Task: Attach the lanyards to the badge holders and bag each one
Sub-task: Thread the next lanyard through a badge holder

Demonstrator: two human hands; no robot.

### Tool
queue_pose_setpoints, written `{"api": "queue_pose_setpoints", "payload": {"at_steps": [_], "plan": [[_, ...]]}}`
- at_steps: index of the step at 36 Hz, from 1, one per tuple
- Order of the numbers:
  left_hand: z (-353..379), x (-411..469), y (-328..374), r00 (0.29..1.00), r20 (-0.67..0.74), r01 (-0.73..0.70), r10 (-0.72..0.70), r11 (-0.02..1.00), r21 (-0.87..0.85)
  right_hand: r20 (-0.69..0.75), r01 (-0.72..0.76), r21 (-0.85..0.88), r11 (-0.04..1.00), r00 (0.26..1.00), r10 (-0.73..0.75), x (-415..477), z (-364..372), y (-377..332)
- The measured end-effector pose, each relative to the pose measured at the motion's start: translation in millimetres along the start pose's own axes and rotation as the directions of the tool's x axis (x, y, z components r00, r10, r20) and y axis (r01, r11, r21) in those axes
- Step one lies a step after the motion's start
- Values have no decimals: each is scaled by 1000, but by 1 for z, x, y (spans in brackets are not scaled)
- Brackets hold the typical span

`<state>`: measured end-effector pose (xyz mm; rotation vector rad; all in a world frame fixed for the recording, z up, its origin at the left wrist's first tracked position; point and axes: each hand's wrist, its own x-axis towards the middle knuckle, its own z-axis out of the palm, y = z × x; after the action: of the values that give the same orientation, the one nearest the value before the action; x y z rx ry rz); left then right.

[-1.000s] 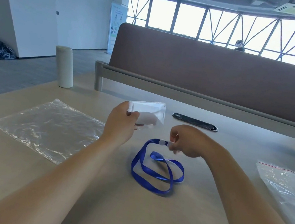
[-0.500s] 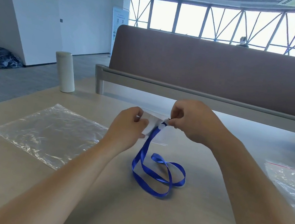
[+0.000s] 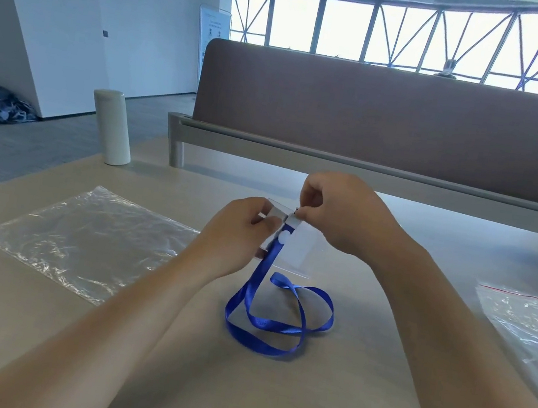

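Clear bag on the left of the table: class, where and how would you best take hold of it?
Take the clear bag by its right edge, the one nearest the left hand. It lies flat on the table, so a thumb-and-finger pinch, coming in low from the right, probably suits best.

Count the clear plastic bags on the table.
2. The left bag lies flat; the right bag, red-striped, is partly out of frame and may hide more.

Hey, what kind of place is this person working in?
Likely an open-plan office: a light-wood table backed by a brown fabric divider screen, a wall of large windows behind it, and a standing banner by the white wall.
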<state>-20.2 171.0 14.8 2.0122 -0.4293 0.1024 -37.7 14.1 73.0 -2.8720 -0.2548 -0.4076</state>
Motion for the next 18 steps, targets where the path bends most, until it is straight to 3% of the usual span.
{"api": "queue_pose_setpoints", "payload": {"at_steps": [6, 10, 18], "plan": [[2, -1, 1, 1000, 29, 14, -11, 996, -90, -10, 18, 57, 998, 1000, -17, 0, 0, -5], [3, -1, 0, 998, -63, -18, 15, 999, -32, 1, 29, 93, 995, 1000, -29, 0, 1, -7], [3, 3, -6, 998, -67, 0, -1, 1000, -18, -41, 29, 149, 988, 999, -23, 2, 6, -3]]}}
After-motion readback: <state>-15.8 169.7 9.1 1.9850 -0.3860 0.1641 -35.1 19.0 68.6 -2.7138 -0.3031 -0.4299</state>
